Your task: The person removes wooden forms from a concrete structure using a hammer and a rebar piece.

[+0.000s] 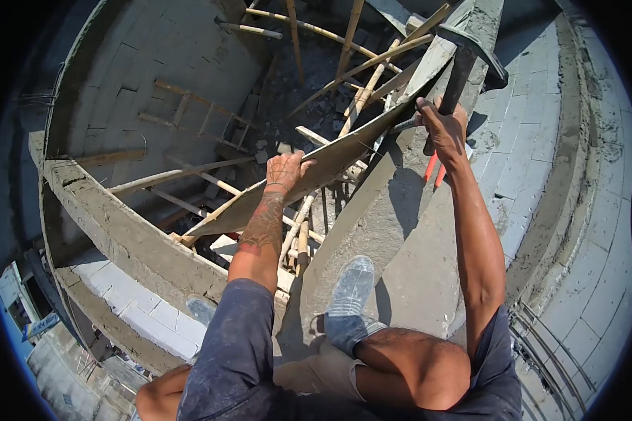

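My left hand (286, 170) is closed over the upper edge of a long, thin formwork board (333, 160), which slants from lower left to upper right over the opening. My right hand (446, 130) is wrapped around the dark handle of a hammer (462, 74), whose curved head points up and away from me. Two red handles (434, 170), apparently of pliers, stick out below that same fist; how they are held is hidden. The right hand is close to the board's upper right end. Below the board runs a rough concrete beam (358, 231).
Bamboo poles (361, 102) criss-cross the deep opening ahead, with a bamboo ladder (196, 116) further down. Grey block walls (147, 63) curve around it. My booted foot (353, 288) rests on the concrete. Steel bars (551, 351) lie at lower right.
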The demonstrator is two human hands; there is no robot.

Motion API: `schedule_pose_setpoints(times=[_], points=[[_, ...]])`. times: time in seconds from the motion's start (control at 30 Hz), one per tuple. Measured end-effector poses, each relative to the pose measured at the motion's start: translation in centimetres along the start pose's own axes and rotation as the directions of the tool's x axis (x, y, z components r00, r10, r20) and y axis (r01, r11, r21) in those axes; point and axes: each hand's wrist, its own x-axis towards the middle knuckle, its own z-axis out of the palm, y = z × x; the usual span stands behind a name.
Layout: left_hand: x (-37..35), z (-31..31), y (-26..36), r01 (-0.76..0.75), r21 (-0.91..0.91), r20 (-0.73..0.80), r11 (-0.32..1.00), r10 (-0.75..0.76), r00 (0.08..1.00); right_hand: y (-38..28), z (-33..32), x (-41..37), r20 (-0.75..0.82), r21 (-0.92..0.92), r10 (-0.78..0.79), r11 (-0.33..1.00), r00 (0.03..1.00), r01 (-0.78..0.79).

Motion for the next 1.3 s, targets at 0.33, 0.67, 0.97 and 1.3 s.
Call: schedule_pose_setpoints(times=[0.33, 0.67, 0.97, 1.3], points=[[5.5, -3.3, -3.5, -0.032, 0.195, 0.050, 0.980, 0.023, 0.998, -7.4, -4.7, -7.2, -0.206, 0.315, -0.117, 0.932, 0.971, 0.179], [5.7, -4.4, -3.2, -0.091, 0.210, -0.018, 0.973, 0.097, 0.995, -9.1, -13.5, -18.5, -0.363, 0.458, -0.105, 0.845, 0.926, 0.276], [-2.4, 0.2, 3.0, -0.164, 0.084, -0.064, 0.983, 0.169, 0.983, -8.1, -12.2, -20.5, -0.472, 0.396, -0.018, 0.889, 0.881, 0.230], [-8.0, 2.3, 9.1, -0.024, -0.212, -0.090, 0.977, 0.005, 0.996, -8.5, -10.1, -21.5, -0.382, 0.382, -0.032, 0.905, 0.924, 0.189]])
